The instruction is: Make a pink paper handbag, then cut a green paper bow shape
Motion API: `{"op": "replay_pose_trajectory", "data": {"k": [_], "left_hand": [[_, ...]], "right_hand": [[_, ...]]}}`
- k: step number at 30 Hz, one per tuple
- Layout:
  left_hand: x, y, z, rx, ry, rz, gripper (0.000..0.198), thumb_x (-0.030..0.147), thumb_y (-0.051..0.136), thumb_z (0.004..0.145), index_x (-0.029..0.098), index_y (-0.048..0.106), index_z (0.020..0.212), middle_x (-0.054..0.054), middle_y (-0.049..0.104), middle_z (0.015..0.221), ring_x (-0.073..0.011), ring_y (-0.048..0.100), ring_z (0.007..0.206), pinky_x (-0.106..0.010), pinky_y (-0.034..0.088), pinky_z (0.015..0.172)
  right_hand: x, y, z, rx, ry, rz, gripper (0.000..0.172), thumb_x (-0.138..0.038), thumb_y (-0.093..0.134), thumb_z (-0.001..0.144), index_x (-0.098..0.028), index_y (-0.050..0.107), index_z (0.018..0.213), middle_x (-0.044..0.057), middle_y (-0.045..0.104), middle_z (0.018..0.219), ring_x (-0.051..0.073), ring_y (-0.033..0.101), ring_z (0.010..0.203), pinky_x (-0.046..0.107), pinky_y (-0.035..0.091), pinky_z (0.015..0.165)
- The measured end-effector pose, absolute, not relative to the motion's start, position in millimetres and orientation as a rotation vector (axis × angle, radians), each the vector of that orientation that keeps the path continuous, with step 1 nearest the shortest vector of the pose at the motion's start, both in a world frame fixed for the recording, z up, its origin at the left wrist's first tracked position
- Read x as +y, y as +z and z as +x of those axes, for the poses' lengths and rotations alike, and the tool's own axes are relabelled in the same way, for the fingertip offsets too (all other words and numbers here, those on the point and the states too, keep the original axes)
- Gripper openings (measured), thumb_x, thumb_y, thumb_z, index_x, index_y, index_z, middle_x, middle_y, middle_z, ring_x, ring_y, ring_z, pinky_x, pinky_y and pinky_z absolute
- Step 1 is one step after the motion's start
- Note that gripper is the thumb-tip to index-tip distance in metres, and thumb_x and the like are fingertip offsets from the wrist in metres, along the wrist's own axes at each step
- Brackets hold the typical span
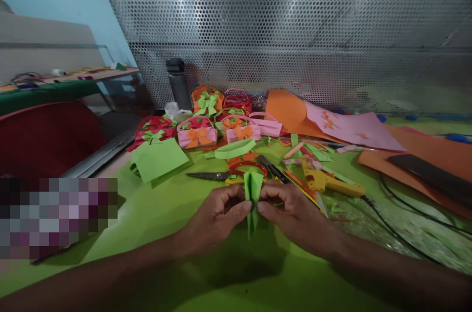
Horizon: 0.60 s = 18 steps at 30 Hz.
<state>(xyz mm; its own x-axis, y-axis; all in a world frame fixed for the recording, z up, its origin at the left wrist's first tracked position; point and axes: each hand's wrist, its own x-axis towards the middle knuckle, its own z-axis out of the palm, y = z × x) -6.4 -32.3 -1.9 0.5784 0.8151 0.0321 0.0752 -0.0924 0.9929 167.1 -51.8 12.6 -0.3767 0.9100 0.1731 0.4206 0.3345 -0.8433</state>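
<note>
A small folded green paper piece stands upright between my two hands, above the green tabletop. My left hand pinches its left side between thumb and curled fingers. On the other side, my right hand pinches it the same way. Just behind the hands lie scissors with red and yellow handles, and a dark cutter. A yellow glue gun rests to the right of my right hand, its cable running right.
Several small paper bags with bows stand at the back, near a dark bottle. A green paper bag lies left. Orange sheets, a pink sheet and a black phone-like object are at right. A perforated metal panel rises behind.
</note>
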Motion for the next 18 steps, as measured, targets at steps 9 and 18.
{"op": "replay_pose_trajectory", "data": {"k": [9, 18], "left_hand": [[-31.8, -3.3, -6.2, 0.754, 0.715, 1.566, 0.024, 0.033, 0.051, 0.083, 0.013, 0.058, 0.094, -0.003, 0.057, 0.08, -0.016, 0.051, 0.075, -0.028, 0.041, 0.069], [-31.8, -3.2, -6.5, 0.742, 0.713, 1.559, 0.024, 0.032, 0.05, 0.083, 0.013, 0.058, 0.095, -0.003, 0.055, 0.079, -0.0173, 0.052, 0.077, -0.029, 0.042, 0.071]], "right_hand": [[-49.9, 11.6, 169.8, -2.004, 0.886, -1.191, 0.021, -0.008, 0.042, 0.08, -0.018, 0.047, 0.062, -0.004, 0.044, 0.063, 0.011, 0.044, 0.062, 0.024, 0.034, 0.059], [-49.1, 10.9, 170.3, -2.005, 0.887, -1.187, 0.023, -0.009, 0.042, 0.081, -0.018, 0.046, 0.061, -0.004, 0.043, 0.062, 0.011, 0.043, 0.062, 0.024, 0.033, 0.059]]}}
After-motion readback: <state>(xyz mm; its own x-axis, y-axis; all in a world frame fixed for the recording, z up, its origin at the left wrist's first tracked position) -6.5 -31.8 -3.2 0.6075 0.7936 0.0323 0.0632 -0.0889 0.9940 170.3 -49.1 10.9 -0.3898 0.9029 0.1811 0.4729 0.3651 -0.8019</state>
